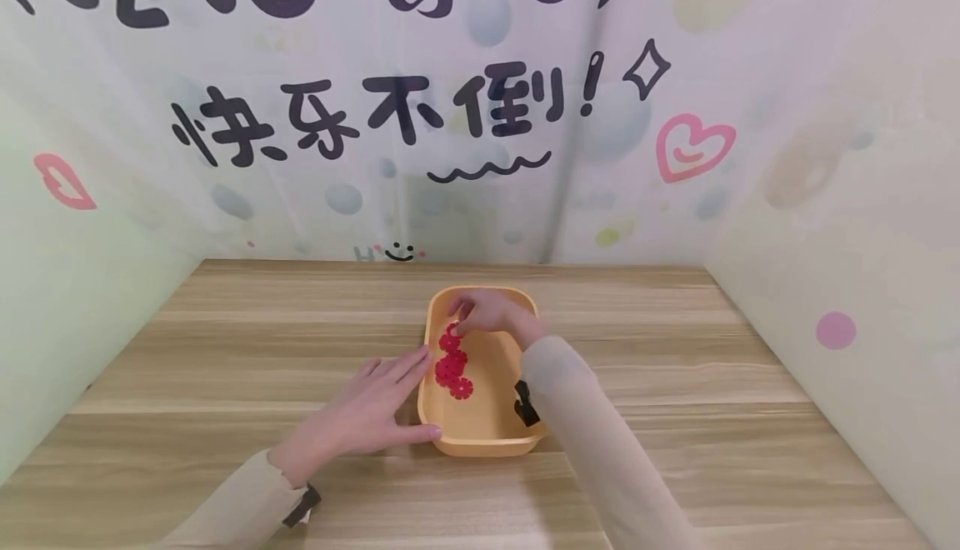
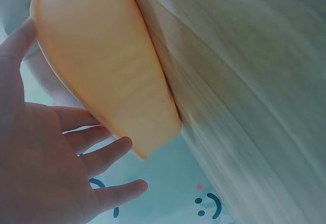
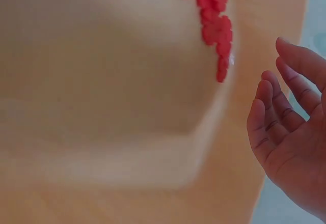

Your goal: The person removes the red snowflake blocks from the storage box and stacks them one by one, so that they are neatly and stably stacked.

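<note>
A shallow orange-yellow plastic tray [image 1: 491, 447] stands on the table. Along its left inner side lies a line of small red flower-shaped discs [image 1: 452, 364], bunched and partly overlapping; they also show in the right wrist view as a red string of discs [image 3: 216, 18]. My left hand [image 1: 378, 404] rests with straight, spread fingers against the tray's left rim, thumb near the front corner; its palm faces the camera in the left wrist view. My right hand [image 1: 487, 312] hovers over the far end of the tray beside the farthest discs, fingers loosely bent, nothing between them.
A wood-grain table [image 1: 300, 308] surrounds the tray. Behind it hangs a white printed curtain [image 1: 480, 200] with dark lettering, and pale panels [image 1: 825, 200] flank both sides. A black clip-like piece [image 1: 527, 404] sits by the right sleeve, another dark strap [image 1: 302, 507] at the left cuff.
</note>
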{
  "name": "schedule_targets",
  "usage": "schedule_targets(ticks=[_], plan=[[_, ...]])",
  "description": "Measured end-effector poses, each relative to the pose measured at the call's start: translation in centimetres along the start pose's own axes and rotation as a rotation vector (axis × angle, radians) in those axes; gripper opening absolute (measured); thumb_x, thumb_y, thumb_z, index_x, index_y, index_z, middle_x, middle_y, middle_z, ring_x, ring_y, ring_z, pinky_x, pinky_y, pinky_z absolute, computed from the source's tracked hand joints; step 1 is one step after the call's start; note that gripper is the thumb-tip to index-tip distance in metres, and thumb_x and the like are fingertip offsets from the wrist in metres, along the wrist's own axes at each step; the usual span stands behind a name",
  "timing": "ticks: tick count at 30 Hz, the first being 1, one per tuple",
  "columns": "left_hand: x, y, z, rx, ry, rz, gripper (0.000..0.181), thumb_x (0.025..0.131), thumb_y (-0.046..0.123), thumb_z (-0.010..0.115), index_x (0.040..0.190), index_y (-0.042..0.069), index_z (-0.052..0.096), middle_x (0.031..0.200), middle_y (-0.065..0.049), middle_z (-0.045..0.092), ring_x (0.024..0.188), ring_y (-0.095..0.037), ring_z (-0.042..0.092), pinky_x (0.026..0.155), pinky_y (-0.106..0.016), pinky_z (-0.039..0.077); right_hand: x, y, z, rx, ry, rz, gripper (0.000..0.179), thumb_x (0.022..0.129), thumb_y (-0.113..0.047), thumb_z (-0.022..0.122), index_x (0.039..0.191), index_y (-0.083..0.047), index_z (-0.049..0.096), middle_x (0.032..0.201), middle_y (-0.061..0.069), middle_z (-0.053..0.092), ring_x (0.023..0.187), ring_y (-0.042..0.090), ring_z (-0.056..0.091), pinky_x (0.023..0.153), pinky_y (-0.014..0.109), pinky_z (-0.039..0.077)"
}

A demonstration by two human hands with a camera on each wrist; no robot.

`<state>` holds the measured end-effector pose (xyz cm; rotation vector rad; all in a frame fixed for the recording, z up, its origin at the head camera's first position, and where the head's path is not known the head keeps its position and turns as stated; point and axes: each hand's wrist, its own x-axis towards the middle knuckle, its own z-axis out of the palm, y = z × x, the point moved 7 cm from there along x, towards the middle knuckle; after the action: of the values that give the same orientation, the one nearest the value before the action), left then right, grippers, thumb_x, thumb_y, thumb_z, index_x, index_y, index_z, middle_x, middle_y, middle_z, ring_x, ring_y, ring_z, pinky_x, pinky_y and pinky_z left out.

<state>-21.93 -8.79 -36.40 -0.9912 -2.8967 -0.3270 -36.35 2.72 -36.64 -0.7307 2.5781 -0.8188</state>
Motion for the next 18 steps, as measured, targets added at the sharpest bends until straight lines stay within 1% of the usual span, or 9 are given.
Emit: schedule_targets(ticks=[3, 8, 14, 18], plan=[[0.0, 0.0, 0.0, 0.001, 0.002, 0.0, 0.09, 0.075, 0.067, 0.046, 0.137, 0.004, 0.03, 0.143, -0.006, 0.023, 0.125, -0.021, 0.028, 0.096, -0.05, 0.023, 0.3, 0.2, 0.9, 0.014, -0.017, 0.005, 0.029, 0.077, -0.011, 0.065, 0.105, -0.006, 0.058, 0.092, 0.004, 0.056, 0.082, 0.017, 0.052, 0.073, 0.027, 0.044], [0.0, 0.0, 0.1, -0.006, 0.003, -0.003, 0.09, 0.075, 0.066, 0.047, 0.137, 0.004, 0.03, 0.143, -0.006, 0.023, 0.125, -0.021, 0.028, 0.096, -0.05, 0.022, 0.6, 0.6, 1.9, 0.013, -0.017, 0.026, 0.028, 0.076, -0.008, 0.067, 0.102, -0.006, 0.059, 0.095, 0.007, 0.058, 0.081, 0.017, 0.053, 0.073, 0.026, 0.046], [0.1, 0.0, 0.1, -0.002, 0.002, -0.005, 0.09, 0.075, 0.066, 0.047, 0.137, 0.004, 0.029, 0.143, -0.005, 0.022, 0.125, -0.021, 0.027, 0.096, -0.05, 0.022, 0.7, 1.5, 2.3, -0.003, 0.0, 0.095, 0.029, 0.073, -0.01, 0.07, 0.1, -0.012, 0.06, 0.09, -0.001, 0.056, 0.084, 0.016, 0.051, 0.077, 0.029, 0.044], [0.1, 0.1, 0.1, -0.007, 0.004, -0.006, 0.09, 0.075, 0.066, 0.048, 0.137, 0.004, 0.029, 0.143, -0.005, 0.023, 0.125, -0.021, 0.028, 0.096, -0.051, 0.022, 0.6, 1.5, 2.4, 0.002, -0.004, 0.111, 0.028, 0.076, -0.01, 0.067, 0.103, -0.013, 0.06, 0.092, -0.001, 0.055, 0.086, 0.017, 0.05, 0.08, 0.03, 0.043]])
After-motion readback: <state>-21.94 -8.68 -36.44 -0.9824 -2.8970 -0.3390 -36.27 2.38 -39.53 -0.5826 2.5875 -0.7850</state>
